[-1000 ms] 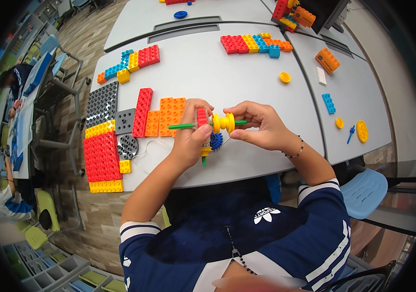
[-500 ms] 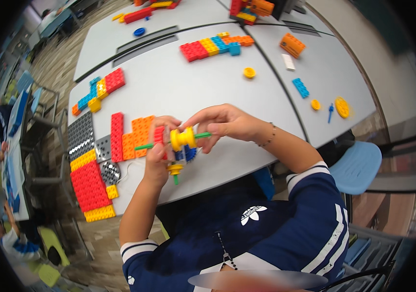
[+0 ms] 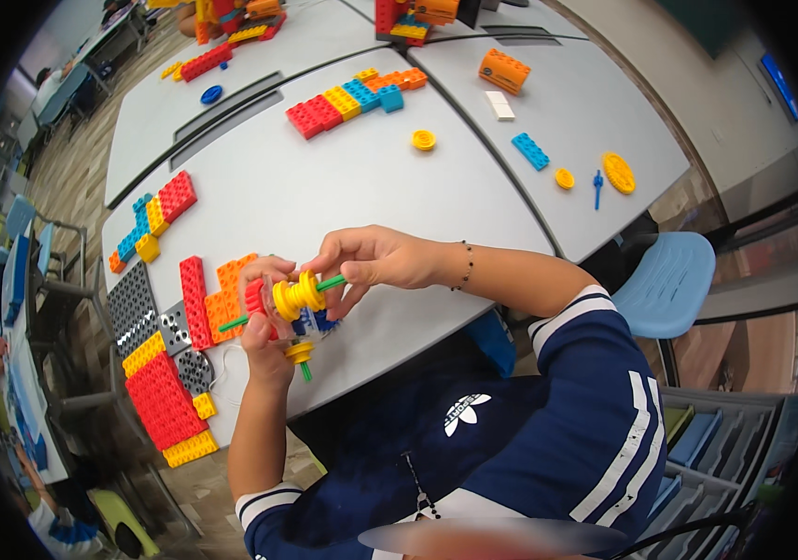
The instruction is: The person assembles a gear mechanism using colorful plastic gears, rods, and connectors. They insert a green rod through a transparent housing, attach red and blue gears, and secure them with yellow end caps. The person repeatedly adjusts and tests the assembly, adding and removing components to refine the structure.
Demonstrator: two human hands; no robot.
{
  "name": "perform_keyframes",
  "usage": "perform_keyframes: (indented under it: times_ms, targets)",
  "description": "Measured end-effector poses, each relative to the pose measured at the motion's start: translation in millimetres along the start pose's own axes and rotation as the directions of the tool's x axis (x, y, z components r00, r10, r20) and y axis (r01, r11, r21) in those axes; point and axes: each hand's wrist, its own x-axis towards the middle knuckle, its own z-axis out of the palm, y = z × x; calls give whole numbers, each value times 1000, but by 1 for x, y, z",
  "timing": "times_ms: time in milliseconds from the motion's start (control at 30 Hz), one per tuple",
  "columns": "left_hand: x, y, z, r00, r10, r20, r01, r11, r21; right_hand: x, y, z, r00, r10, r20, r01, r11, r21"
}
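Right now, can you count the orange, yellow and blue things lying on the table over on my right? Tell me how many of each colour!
Orange: 1, the orange block
Yellow: 2, the big yellow wheel and the small yellow round piece
Blue: 2, the studded blue brick and the thin blue peg
Total: 5

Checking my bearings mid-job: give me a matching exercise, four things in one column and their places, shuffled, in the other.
Things:
1. Wheeled toy
2. Beaded bracelet
3. White block
4. Dark grey disc

Places:
A. Between an orange block and a blue block
B. Next to a big red plate
C. At the left hand and right hand
D. Around the right wrist

Pairs: 1-C, 2-D, 3-A, 4-B
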Motion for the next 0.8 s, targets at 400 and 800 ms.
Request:
perform_keyframes:
  times_ms: [400, 800]
  targets:
    - [-2, -3, -4, 997, 40, 61, -45, 995, 84, -2, 3, 0, 998, -53, 26, 53, 998, -16]
    - [-3, -5, -1, 995, 95, 13, -95, 977, 189, -2, 6, -1, 999, -35, 11, 34, 999, 13]
